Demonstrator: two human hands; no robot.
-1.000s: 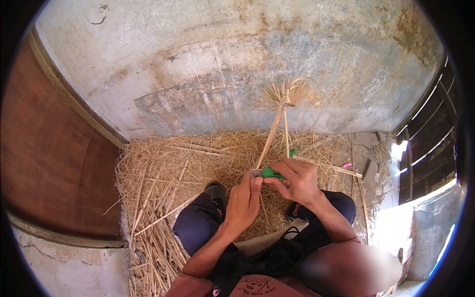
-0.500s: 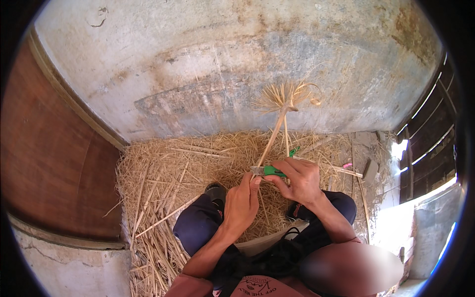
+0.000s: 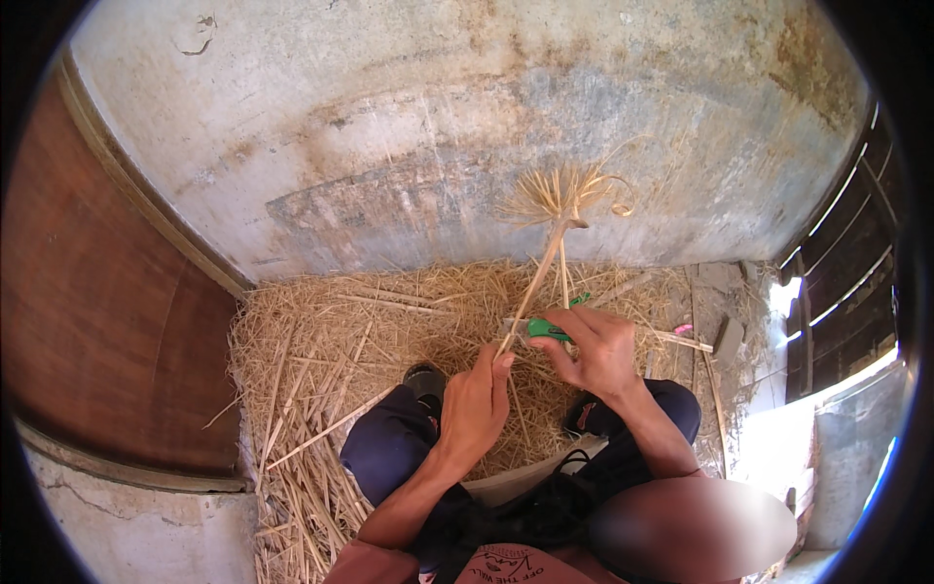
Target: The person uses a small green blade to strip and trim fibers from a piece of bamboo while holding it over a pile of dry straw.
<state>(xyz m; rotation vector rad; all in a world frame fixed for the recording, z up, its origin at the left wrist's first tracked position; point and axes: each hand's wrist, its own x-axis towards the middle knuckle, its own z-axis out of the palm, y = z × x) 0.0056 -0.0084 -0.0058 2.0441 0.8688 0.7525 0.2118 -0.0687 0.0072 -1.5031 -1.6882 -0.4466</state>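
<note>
The left hand [image 3: 474,402] pinches a frayed straw stalk [image 3: 538,275] upright over the straw-covered floor [image 3: 321,350] while the right hand [image 3: 598,348] grips a green-handled knife [image 3: 538,329] against it, so a slip could nick the left fingers [image 3: 498,365].

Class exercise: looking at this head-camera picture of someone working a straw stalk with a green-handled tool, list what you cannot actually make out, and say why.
- Tool blade: head view, the right hand covers most of the green-handled tool; its type is unclear.
- Lower end of the straw stalk: hidden inside the left hand.
- Small pink thing on the straw: too small to identify.
- Lower right: blurred patch, nothing readable.
</note>
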